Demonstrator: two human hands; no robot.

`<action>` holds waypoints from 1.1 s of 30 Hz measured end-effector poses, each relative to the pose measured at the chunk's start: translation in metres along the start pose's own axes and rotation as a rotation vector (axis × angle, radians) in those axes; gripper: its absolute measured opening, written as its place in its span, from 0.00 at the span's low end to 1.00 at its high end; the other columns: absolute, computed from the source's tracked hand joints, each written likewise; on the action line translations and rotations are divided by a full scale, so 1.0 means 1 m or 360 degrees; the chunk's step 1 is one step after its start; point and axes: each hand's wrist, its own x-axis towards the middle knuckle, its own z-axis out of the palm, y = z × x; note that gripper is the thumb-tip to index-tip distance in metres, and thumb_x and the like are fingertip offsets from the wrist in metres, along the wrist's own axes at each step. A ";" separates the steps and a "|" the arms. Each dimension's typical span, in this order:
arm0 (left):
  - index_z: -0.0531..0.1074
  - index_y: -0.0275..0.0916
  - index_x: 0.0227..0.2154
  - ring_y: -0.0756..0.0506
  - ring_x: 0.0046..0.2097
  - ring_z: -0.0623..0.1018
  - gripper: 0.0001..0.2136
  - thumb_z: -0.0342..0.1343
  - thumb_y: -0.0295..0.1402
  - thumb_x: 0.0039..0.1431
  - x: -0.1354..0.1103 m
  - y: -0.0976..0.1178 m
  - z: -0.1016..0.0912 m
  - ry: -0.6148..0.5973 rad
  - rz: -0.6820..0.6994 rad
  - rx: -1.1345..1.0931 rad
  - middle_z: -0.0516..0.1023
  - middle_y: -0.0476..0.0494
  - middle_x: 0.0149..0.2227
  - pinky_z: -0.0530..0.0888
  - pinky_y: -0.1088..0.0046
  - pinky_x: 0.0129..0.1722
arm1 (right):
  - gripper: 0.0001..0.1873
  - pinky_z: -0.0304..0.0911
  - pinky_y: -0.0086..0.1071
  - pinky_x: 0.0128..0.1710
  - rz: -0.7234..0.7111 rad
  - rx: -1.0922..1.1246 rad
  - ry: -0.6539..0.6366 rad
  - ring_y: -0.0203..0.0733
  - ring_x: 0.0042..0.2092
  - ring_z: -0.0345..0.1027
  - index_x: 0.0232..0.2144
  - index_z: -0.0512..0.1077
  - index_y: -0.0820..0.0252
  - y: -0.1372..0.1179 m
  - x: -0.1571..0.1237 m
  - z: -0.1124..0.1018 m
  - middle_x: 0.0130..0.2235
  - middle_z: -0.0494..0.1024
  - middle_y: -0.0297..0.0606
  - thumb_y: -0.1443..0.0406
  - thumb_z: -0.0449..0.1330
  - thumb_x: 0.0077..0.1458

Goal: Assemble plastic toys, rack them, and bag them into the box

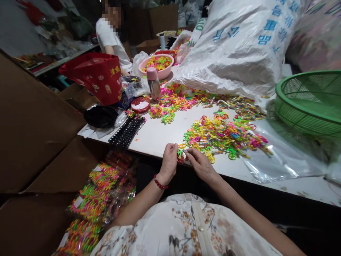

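At the near edge of the white table [160,137], my left hand [168,161] and my right hand [199,164] meet, both pinched on a small red and green plastic toy piece [181,155]. A red bead bracelet circles my left wrist. Just beyond my hands lies a heap of bright neon plastic pieces [226,137]. A second heap [170,103] lies further back on the table. A black perforated rack [128,131] rests at the table's left edge, left of my hands.
A cardboard box [32,124] at my left holds packed bags of neon pieces [101,192]. Green baskets [309,103] stand at right, a big white sack [239,46] behind. A pink flask [153,83], pink bowl [158,65], red bag [96,76] and another seated person [109,35] are farther back.
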 end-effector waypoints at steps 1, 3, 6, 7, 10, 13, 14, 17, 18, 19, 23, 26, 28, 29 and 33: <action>0.65 0.39 0.32 0.53 0.27 0.66 0.18 0.59 0.49 0.56 0.000 0.000 0.000 -0.0004 0.0004 -0.0004 0.67 0.53 0.27 0.66 0.77 0.28 | 0.14 0.62 0.32 0.36 -0.0005 0.0010 -0.0018 0.39 0.34 0.67 0.38 0.71 0.57 0.000 0.000 0.000 0.32 0.75 0.35 0.56 0.51 0.63; 0.65 0.39 0.31 0.53 0.27 0.66 0.18 0.59 0.49 0.56 0.000 0.000 0.000 -0.0017 0.0004 -0.0014 0.65 0.54 0.26 0.65 0.77 0.28 | 0.15 0.62 0.32 0.37 -0.0012 0.0020 -0.0033 0.39 0.34 0.67 0.38 0.72 0.57 -0.001 0.000 -0.001 0.32 0.75 0.35 0.55 0.51 0.63; 0.64 0.39 0.31 0.53 0.25 0.64 0.18 0.59 0.49 0.56 0.000 0.002 0.002 -0.0037 -0.0011 -0.0013 0.64 0.55 0.25 0.64 0.77 0.26 | 0.15 0.63 0.32 0.37 -0.0032 0.0026 -0.0022 0.39 0.35 0.68 0.38 0.73 0.57 -0.001 -0.001 -0.001 0.33 0.76 0.35 0.55 0.52 0.62; 0.63 0.39 0.31 0.53 0.25 0.64 0.17 0.59 0.49 0.56 0.000 0.003 0.002 -0.0047 -0.0017 0.0000 0.64 0.55 0.25 0.63 0.77 0.25 | 0.15 0.63 0.32 0.37 -0.0036 0.0027 -0.0015 0.39 0.35 0.69 0.38 0.73 0.57 -0.001 -0.001 -0.001 0.33 0.77 0.35 0.55 0.52 0.62; 0.63 0.40 0.31 0.53 0.25 0.64 0.16 0.57 0.48 0.58 0.000 0.005 0.001 -0.0073 0.0016 0.0097 0.65 0.55 0.25 0.63 0.77 0.26 | 0.15 0.63 0.32 0.38 -0.0028 0.0069 -0.0024 0.39 0.35 0.69 0.37 0.74 0.57 -0.001 -0.001 -0.002 0.33 0.77 0.35 0.54 0.54 0.61; 0.64 0.40 0.31 0.53 0.27 0.65 0.15 0.57 0.47 0.59 0.001 0.007 -0.003 -0.0092 0.0123 0.0276 0.65 0.54 0.26 0.64 0.78 0.28 | 0.16 0.64 0.31 0.36 0.0039 0.0209 -0.0093 0.39 0.33 0.69 0.37 0.74 0.58 0.000 -0.001 -0.003 0.32 0.77 0.35 0.53 0.54 0.60; 0.65 0.40 0.30 0.53 0.27 0.65 0.15 0.56 0.47 0.59 0.001 0.007 -0.004 -0.0102 0.0140 0.0321 0.65 0.54 0.26 0.64 0.78 0.28 | 0.16 0.65 0.32 0.36 0.0043 0.0241 -0.0091 0.39 0.34 0.69 0.37 0.75 0.58 0.001 -0.002 -0.003 0.32 0.77 0.35 0.53 0.54 0.60; 0.65 0.40 0.30 0.53 0.25 0.63 0.16 0.57 0.48 0.58 0.002 0.008 -0.004 -0.0129 0.0038 0.0263 0.64 0.54 0.25 0.62 0.77 0.26 | 0.14 0.66 0.34 0.41 -0.0039 0.0197 0.0035 0.41 0.39 0.72 0.39 0.76 0.57 0.005 -0.003 -0.002 0.37 0.79 0.37 0.55 0.57 0.59; 0.65 0.40 0.30 0.53 0.25 0.63 0.16 0.58 0.48 0.58 0.002 0.008 -0.003 -0.0121 -0.0021 0.0198 0.63 0.54 0.25 0.62 0.77 0.25 | 0.14 0.66 0.34 0.42 -0.0074 0.0159 0.0078 0.42 0.40 0.72 0.40 0.76 0.57 0.005 -0.003 -0.002 0.39 0.80 0.38 0.56 0.57 0.59; 0.65 0.40 0.29 0.53 0.25 0.62 0.17 0.59 0.48 0.57 0.001 0.008 -0.002 -0.0105 -0.0072 0.0134 0.63 0.54 0.24 0.62 0.77 0.25 | 0.13 0.66 0.35 0.42 -0.0099 0.0124 0.0110 0.43 0.41 0.72 0.40 0.75 0.57 0.006 -0.004 -0.001 0.40 0.80 0.39 0.56 0.58 0.59; 0.64 0.39 0.29 0.53 0.25 0.62 0.18 0.60 0.49 0.55 0.000 0.008 0.002 -0.0064 -0.0139 0.0027 0.63 0.54 0.24 0.63 0.78 0.26 | 0.11 0.66 0.35 0.39 -0.0153 -0.0031 0.0209 0.42 0.37 0.72 0.39 0.74 0.57 0.005 -0.005 0.001 0.37 0.79 0.39 0.58 0.58 0.59; 0.64 0.40 0.29 0.53 0.25 0.63 0.18 0.60 0.49 0.55 -0.001 0.007 0.003 -0.0058 -0.0137 0.0043 0.63 0.54 0.24 0.63 0.77 0.27 | 0.09 0.66 0.35 0.38 -0.0206 -0.0135 0.0253 0.42 0.36 0.72 0.38 0.74 0.58 0.004 -0.006 0.001 0.36 0.79 0.39 0.60 0.57 0.59; 0.64 0.40 0.29 0.52 0.26 0.63 0.18 0.59 0.49 0.55 -0.001 0.007 0.003 -0.0045 -0.0125 0.0059 0.63 0.54 0.24 0.64 0.77 0.27 | 0.09 0.67 0.35 0.39 -0.0250 -0.0150 0.0248 0.42 0.37 0.73 0.38 0.73 0.57 0.005 -0.007 0.001 0.37 0.79 0.40 0.61 0.57 0.59; 0.64 0.40 0.29 0.52 0.26 0.63 0.18 0.59 0.49 0.56 0.000 0.007 0.002 -0.0039 -0.0116 0.0066 0.63 0.54 0.25 0.63 0.77 0.26 | 0.09 0.67 0.35 0.40 -0.0270 -0.0152 0.0245 0.42 0.38 0.73 0.39 0.74 0.57 0.005 -0.008 0.001 0.37 0.79 0.40 0.61 0.57 0.59; 0.64 0.39 0.28 0.53 0.26 0.64 0.18 0.60 0.49 0.55 0.001 0.005 0.001 -0.0038 -0.0136 0.0058 0.64 0.54 0.25 0.64 0.77 0.26 | 0.09 0.68 0.37 0.43 -0.0328 -0.0129 0.0201 0.43 0.41 0.74 0.40 0.74 0.55 0.005 -0.008 0.001 0.40 0.80 0.40 0.60 0.57 0.59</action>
